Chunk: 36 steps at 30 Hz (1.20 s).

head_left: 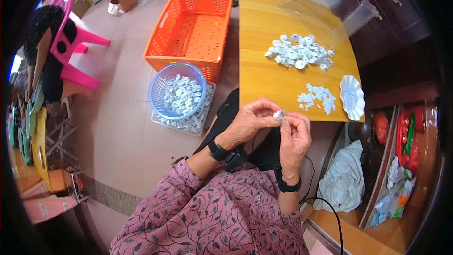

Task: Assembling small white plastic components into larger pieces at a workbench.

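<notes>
One small white round part (280, 114), pinched right at the near edge of a yellow table (264, 85).
Left to right: pink plastic chair (71, 42), its sitter cut off by the dark rim, then tiled floor (125, 99) stretching over to an orange crate (211, 68); blue basket (157, 94) of white parts mostly covers the tray (198, 134) below. Left hand (245, 122) grips the part, thumb against fingers; right hand (296, 137) has curled fingertips against it, but can't tell how firmly. Tabletop shows between them and the white pile (299, 52). Tiny white bits (318, 98) and a fluted dish (360, 97) sit near the edge; the dish's contents are hard to make out.
</notes>
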{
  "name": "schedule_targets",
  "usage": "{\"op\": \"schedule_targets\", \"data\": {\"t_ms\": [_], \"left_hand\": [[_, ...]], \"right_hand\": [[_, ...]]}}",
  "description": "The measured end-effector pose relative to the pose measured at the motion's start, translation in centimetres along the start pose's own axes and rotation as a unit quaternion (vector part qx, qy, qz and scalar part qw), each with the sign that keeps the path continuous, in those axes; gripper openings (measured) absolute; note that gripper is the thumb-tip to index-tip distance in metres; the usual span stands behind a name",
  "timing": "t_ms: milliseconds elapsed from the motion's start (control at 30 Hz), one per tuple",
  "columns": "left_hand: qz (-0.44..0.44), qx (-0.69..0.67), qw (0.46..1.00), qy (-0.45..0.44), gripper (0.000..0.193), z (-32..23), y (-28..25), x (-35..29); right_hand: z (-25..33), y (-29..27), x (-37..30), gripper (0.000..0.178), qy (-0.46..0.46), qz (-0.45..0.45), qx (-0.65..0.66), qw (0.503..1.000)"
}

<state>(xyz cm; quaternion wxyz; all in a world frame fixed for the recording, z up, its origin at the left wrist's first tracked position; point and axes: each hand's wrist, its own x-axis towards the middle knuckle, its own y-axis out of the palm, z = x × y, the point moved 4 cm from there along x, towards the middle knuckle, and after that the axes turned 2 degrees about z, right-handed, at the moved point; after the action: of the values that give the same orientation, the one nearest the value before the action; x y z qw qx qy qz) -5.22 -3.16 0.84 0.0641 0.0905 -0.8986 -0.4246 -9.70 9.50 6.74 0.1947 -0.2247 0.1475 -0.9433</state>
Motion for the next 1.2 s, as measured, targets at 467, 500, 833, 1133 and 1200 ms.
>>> {"op": "schedule_targets", "data": {"t_ms": [467, 500, 833, 1133, 1200], "left_hand": [[-0.4, 0.091, 0.898, 0.159, 0.024, -7.4, -18.6, -3.7], [-0.423, 0.084, 0.889, 0.155, 0.029, -7.1, -20.9, -4.2], [-0.304, 0.167, 0.93, 0.125, 0.034, -9.8, -10.5, -3.3], [0.337, 0.183, 0.878, 0.287, 0.016, -17.7, 15.9, -6.9], [0.481, 0.164, 0.835, 0.209, 0.025, -21.2, 16.2, -7.8]], "right_hand": [[-0.4, -0.8, -1.0, 0.008, 0.055, 0.07, 0.002, 0.996], [0.0, -1.0, -1.0, 0.008, 0.047, 0.071, 0.005, 0.996], [10.0, -7.9, 0.0, 0.013, -0.04, -0.073, 0.137, 0.987], [20.2, -12.2, 1.1, 0.026, -0.313, -0.125, 0.176, 0.925], [20.1, -11.9, 1.2, 0.035, -0.326, -0.162, 0.179, 0.914]]}}
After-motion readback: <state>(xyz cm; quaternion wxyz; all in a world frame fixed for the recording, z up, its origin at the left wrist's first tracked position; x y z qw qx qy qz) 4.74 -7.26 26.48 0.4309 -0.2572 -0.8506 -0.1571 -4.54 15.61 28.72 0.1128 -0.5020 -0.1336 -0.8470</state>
